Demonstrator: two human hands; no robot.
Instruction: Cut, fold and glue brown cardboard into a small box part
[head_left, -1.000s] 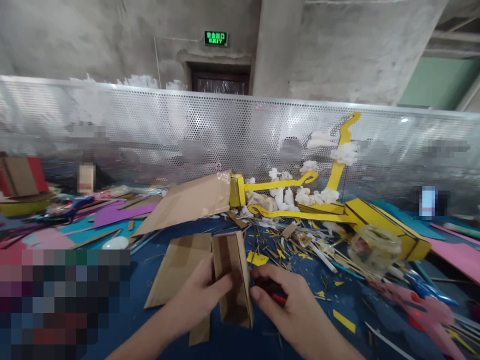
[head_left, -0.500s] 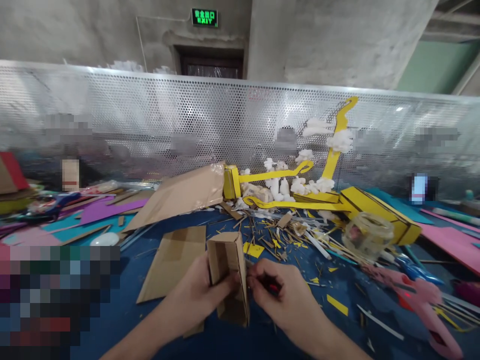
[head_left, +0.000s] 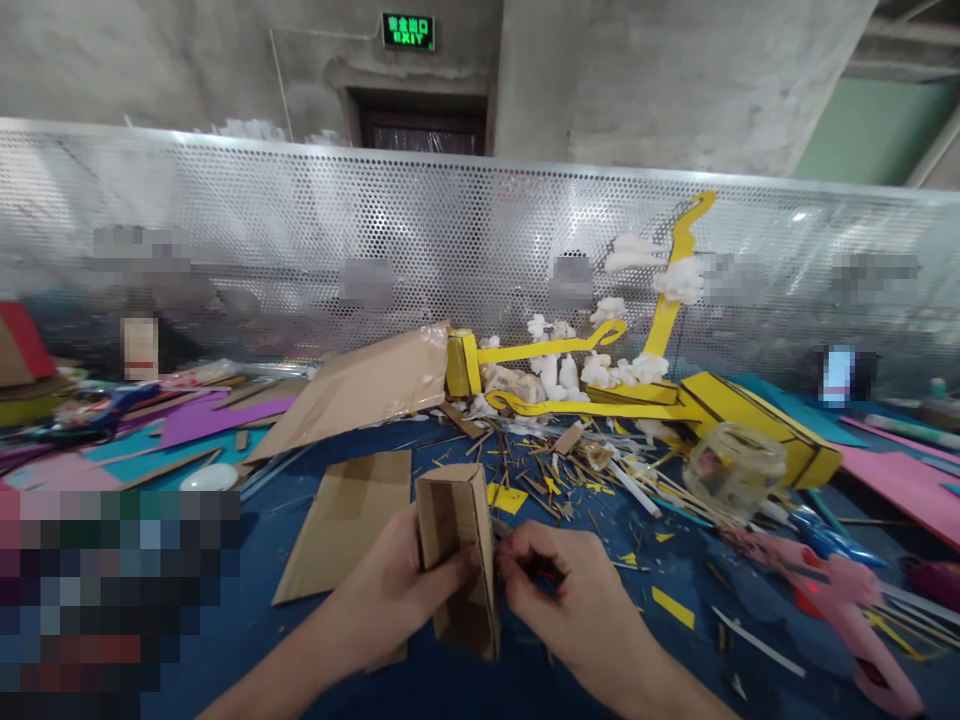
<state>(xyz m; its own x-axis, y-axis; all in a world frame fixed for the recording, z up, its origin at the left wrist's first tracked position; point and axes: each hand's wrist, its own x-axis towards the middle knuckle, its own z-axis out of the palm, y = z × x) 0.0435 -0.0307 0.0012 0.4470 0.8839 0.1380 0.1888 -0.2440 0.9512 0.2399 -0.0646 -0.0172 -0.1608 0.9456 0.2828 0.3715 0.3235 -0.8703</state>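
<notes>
My left hand (head_left: 409, 575) had its grip closed on the box (head_left: 457, 565); my right hand (head_left: 566, 585) pinched in close beside it, its hold unclear.

Grey concrete wall (head_left: 675, 90), 1 green exit sign (head_left: 409, 32)

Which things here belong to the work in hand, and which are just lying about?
In hand:
- open cardboard box, gripped by the left hand
- right hand at its side; anything it holds is mostly hidden

Apparently just lying about:
- pink glue gun
- clear jar
- purple sheet
- yellow scrap
</notes>
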